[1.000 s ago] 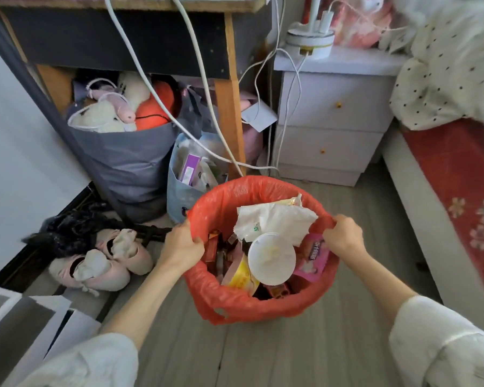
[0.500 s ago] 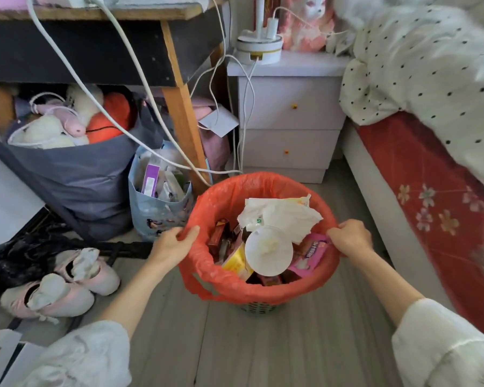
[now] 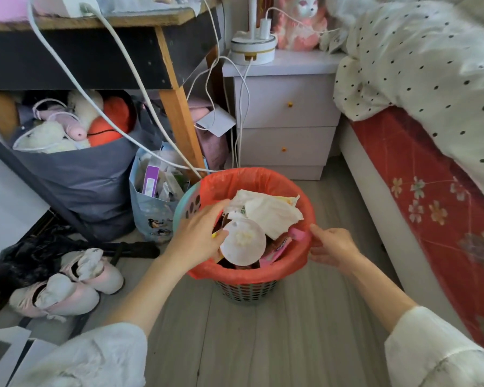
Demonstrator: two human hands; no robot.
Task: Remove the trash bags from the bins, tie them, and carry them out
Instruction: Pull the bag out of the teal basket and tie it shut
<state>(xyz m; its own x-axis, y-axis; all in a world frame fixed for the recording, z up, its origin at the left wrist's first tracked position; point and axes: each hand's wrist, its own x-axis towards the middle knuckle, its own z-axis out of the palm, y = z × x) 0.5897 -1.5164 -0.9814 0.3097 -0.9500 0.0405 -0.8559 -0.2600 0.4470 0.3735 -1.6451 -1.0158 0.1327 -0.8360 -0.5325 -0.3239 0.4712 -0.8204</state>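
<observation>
A red trash bag, full of wrappers, crumpled paper and a round white lid, lines a small perforated bin on the floor. On the left the bag's edge is off the bin, and the bin's teal rim shows bare. My left hand lies over that loosened edge and holds it inward above the trash. My right hand pinches the bag's edge at the bin's right rim.
A wooden desk leg and hanging white cables stand just behind the bin. A grey bag of soft toys, a small blue bag and pink shoes crowd the left. A white nightstand stands behind, and a bed is on the right.
My left hand has pulled the bag's edge off the bin's left rim and moved inward over the trash, baring the teal rim. My right hand stays on the right edge.
</observation>
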